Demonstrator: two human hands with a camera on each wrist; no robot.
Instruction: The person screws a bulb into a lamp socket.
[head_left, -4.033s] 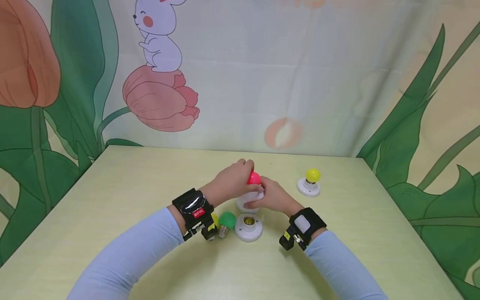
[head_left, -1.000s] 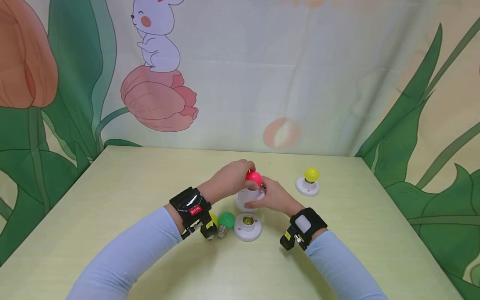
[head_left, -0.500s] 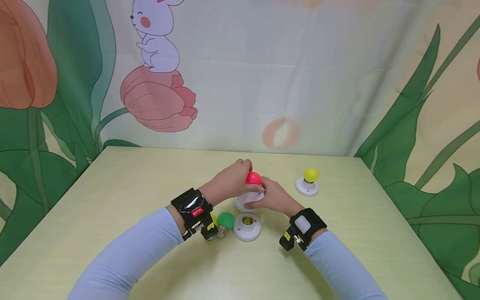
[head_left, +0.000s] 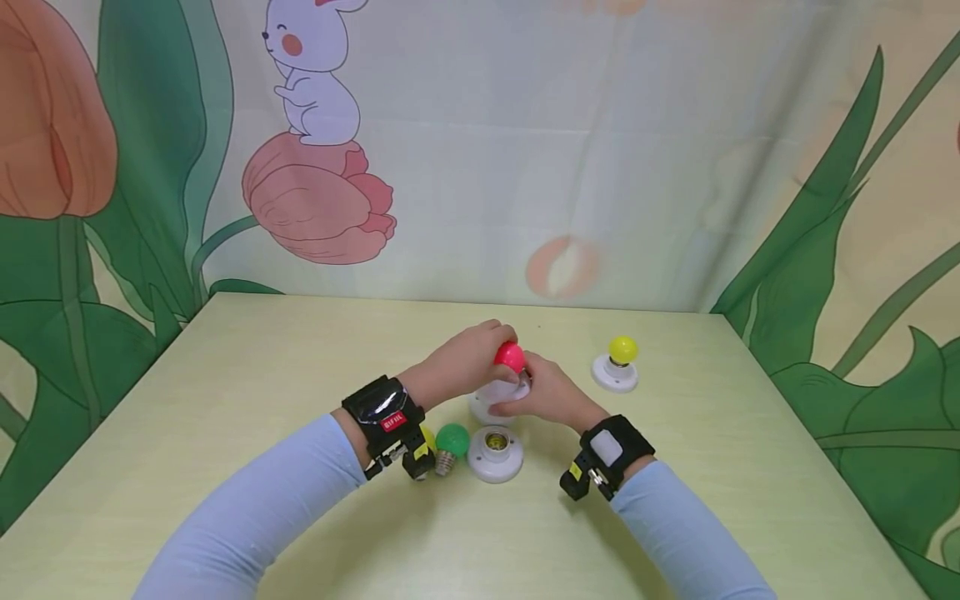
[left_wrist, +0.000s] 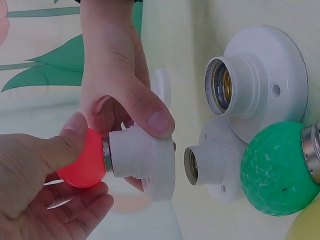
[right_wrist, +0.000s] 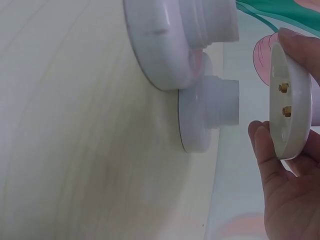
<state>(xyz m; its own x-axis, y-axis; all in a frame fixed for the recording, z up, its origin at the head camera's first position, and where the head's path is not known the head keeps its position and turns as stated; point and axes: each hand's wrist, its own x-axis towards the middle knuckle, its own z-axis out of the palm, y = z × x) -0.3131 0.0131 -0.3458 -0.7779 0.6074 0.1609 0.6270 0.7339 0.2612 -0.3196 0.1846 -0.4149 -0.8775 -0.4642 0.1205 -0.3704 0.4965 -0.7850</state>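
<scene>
Over a pale table [head_left: 300,350], a right hand [head_left: 557,396] and left hand [head_left: 461,358], both grasping. In the right, a white socket [left_wrist: 145,162], lifted; below, two other sockets [head_left: 496,471]; far right, a fourth socket [head_left: 615,381]. In the left, a red bulb [head_left: 510,357], metal end [left_wrist: 107,157] partly inside the lifted socket. On the fourth socket, a yellow bulb [head_left: 623,348]; near left, a green bulb [head_left: 453,439] beside another yellow bulb [head_left: 428,437].

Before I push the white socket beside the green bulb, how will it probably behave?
The white socket would probably slide rather than tip, being low and wide at the bottom. It may be light for its size: the held socket, similar in shape, shows a hollow underside. Pushed forward, it would likely bump the other empty socket close behind.
</scene>
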